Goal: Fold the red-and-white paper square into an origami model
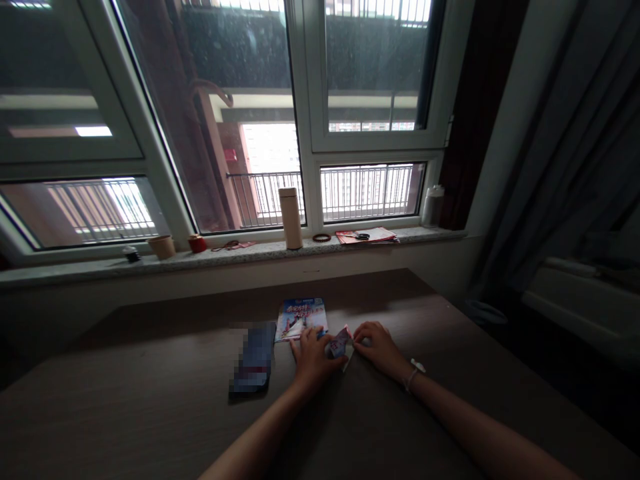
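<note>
A small folded piece of printed paper [340, 343], with a white part showing at its lower edge, is between my two hands over the table. My left hand [316, 359] holds its left side, thumb at the lower edge and index finger at the top, the other fingers spread towards the leaflet. At the upper right edge of the paper, my right hand [379, 347] pinches with curled fingers; the fingertips are partly hidden. A blue printed leaflet [300, 317] lies flat just beyond my left hand. Left of it rests a phone-like dark object [254, 360], its surface pixelated.
The brown table [165, 373] ends near the window wall. Along the stone sill [250, 253] stand a paper cup [163, 247], a red spool [197, 244], a beige flask [291, 220] and a clear bottle [433, 207]. Scissors [361, 236] lie on red papers [383, 235] there.
</note>
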A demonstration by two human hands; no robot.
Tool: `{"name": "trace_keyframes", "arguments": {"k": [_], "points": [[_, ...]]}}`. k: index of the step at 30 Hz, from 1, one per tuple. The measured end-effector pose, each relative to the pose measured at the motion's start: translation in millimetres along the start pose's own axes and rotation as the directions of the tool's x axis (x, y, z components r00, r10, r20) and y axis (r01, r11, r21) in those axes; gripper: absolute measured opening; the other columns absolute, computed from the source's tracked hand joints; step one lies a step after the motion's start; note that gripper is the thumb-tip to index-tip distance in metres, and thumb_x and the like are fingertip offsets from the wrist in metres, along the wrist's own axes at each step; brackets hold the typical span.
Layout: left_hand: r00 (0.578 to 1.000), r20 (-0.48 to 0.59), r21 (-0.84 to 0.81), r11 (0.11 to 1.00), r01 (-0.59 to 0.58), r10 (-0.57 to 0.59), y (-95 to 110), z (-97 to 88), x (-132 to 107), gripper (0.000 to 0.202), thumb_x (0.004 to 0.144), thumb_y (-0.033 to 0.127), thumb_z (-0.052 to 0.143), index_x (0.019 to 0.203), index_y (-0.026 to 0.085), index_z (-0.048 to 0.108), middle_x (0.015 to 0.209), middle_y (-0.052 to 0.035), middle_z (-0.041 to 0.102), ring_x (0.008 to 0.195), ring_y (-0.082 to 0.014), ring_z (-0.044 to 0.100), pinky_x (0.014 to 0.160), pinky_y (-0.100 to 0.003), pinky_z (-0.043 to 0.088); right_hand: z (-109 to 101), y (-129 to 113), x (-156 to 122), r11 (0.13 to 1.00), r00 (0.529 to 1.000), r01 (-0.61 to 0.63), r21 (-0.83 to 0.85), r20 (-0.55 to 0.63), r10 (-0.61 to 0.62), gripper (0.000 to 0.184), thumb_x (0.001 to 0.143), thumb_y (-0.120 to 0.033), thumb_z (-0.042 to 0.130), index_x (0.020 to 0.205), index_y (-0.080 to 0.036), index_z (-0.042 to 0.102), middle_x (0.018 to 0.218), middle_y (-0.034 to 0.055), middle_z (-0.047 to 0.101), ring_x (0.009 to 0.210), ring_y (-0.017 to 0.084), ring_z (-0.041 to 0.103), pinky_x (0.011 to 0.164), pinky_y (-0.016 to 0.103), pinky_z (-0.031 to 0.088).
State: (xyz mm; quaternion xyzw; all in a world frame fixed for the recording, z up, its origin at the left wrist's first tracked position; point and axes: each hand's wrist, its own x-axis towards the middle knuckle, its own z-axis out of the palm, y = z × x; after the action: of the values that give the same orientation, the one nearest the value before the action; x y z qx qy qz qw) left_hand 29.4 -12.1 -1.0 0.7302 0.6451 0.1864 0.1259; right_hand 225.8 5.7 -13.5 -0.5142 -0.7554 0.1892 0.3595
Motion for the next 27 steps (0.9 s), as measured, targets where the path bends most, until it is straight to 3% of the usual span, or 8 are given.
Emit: {"name": "trace_keyframes", "arguments": {"k": [6,14,20,27], "points": [[1.0,-0.016,0.0,1.0,0.002,-0.002,0.2,1.0,-0.4,0.046,0.072,0.049,0.072,0.115,0.032,0.068,0.147,-0.0068,0.046,0.142,-0.035,0.026,0.114,-0.065,0.006,2.7,-0.3,-0.6,0.998,0.998,0.033,-0.045,-0.049,-0.035,0.01,0.081,-0.024,0.064,0.073,-0.022,0.069,0.096,0.0019,0.071,0.11,0.024,0.054,0.101,0.039,0.03],[0.999,-0.045,-0.006,1.0,-0.015,0.015,0.3,2.4,-1.7,0.047,0.071,0.047,0.074,0.114,0.029,0.069,0.146,-0.0093,0.048,0.141,-0.0378,0.028,0.113,-0.068,0.007,6.1,11.4,2.2,0.999,0.998,0.04,0.011,-0.049,-0.039,0.012,0.083,-0.031,0.065,0.079,-0.023,0.073,0.099,0.0041,0.069,0.103,0.023,0.057,0.097,0.037,0.035],[0.987,-0.162,-0.122,0.992,-0.036,0.016,0.8,5.0,0.8,0.012,0.083,0.035,0.066,0.088,0.029,0.076,0.136,-0.0048,0.056,0.137,-0.0342,0.035,0.112,-0.068,0.012,7.0,12.3,2.5,1.0,0.999,0.03,0.001,-0.044,-0.03,0.012,0.082,-0.028,0.064,0.074,-0.023,0.07,0.099,0.0039,0.068,0.102,0.023,0.056,0.096,0.038,0.035],[0.969,-0.246,-0.176,0.981,-0.075,0.03,-0.4,5.4,1.7,0.011,0.081,0.027,0.068,0.073,0.026,0.075,0.128,-0.0038,0.062,0.131,-0.0345,0.041,0.11,-0.067,0.017,4.9,12.9,2.8,0.987,0.996,0.081,0.139,-0.035,-0.077,0.012,0.083,-0.033,0.066,0.085,-0.024,0.073,0.101,0.0045,0.068,0.104,0.023,0.056,0.097,0.037,0.037]]}}
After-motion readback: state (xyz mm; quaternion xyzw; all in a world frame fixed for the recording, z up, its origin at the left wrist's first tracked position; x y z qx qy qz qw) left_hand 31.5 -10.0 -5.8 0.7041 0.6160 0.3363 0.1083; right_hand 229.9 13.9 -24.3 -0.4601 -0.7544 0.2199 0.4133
